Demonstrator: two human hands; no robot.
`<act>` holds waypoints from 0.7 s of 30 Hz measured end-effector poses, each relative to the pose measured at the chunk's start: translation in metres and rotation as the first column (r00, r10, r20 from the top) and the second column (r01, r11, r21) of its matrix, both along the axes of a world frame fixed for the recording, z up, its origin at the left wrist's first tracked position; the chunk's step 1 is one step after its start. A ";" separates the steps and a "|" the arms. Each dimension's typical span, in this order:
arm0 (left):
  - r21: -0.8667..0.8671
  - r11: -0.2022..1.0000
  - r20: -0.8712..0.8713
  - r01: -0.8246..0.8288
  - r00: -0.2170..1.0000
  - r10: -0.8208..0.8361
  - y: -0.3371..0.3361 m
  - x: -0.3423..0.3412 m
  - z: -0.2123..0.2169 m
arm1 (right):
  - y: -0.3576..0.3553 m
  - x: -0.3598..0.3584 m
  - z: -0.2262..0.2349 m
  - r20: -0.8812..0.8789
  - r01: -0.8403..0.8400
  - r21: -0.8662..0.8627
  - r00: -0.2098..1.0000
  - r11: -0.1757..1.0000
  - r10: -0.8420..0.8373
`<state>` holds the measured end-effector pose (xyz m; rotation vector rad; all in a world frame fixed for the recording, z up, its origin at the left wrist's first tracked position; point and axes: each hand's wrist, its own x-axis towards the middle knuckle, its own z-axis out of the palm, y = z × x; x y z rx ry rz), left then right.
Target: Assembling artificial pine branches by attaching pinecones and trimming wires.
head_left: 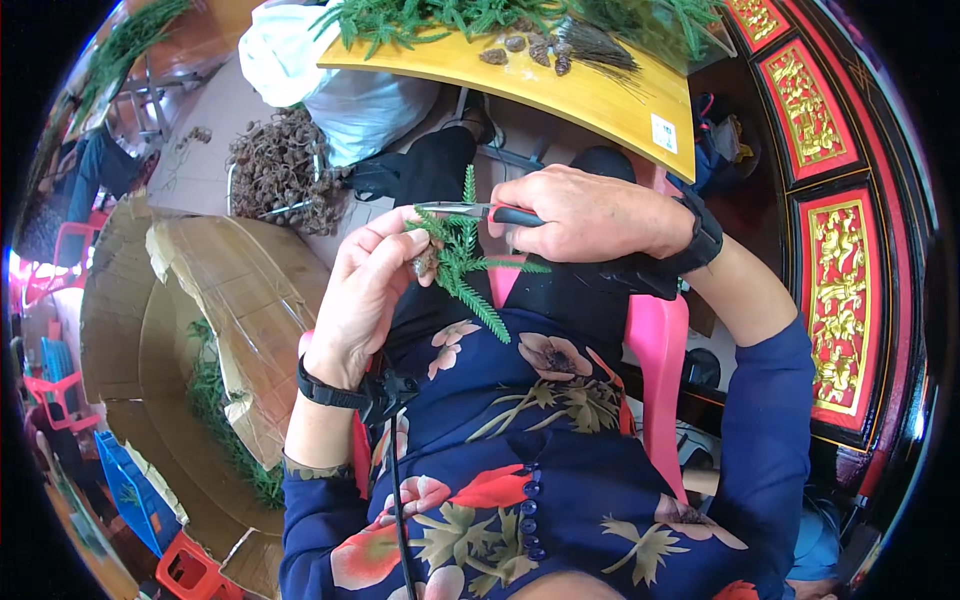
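Above my lap, my left hand pinches a small brown pine cone together with a green artificial pine sprig. The sprig's needled branches fan out to the right and downward from my fingertips. My right hand is wrapped round the dark handles of a pair of pliers, with a bit of red showing on them. Their slim metal jaws point left across the upper part of the sprig, close to my left fingertips. Whether the jaws grip a wire there is too small to tell.
Ahead stands a yellow table with green sprigs, loose pine cones and a bundle of dark wires. A heap of pine cones and a white bag lie beyond the open cardboard box on my left. Carved red-gold panels line the right.
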<state>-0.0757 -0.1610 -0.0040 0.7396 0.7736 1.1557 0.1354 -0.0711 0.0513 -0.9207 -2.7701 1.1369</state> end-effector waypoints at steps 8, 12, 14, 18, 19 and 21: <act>0.014 1.000 0.007 -0.007 1.000 0.007 0.000 0.002 0.000 | -0.012 -0.006 0.013 0.197 0.056 0.042 0.978 0.998 -0.063; 0.036 0.997 -0.072 -0.070 0.995 0.072 -0.001 0.004 0.001 | -0.017 -0.005 0.004 0.085 0.103 0.163 0.989 0.981 -0.118; 0.067 0.994 -0.133 -0.085 0.987 0.094 -0.002 0.008 0.004 | -0.018 -0.002 -0.004 -0.004 0.111 0.207 0.994 0.972 -0.113; 0.072 0.996 -0.131 -0.051 0.990 0.060 -0.001 0.005 0.003 | -0.020 -0.001 -0.002 0.035 0.112 0.222 0.992 0.969 -0.123; 0.069 0.997 -0.114 -0.030 0.993 0.038 -0.001 0.004 0.002 | -0.020 -0.001 0.000 0.077 0.110 0.219 0.989 0.970 -0.130; 0.084 0.995 -0.126 -0.048 0.990 0.059 -0.002 0.005 0.003 | -0.020 -0.002 0.005 0.080 0.117 0.196 0.988 0.973 -0.135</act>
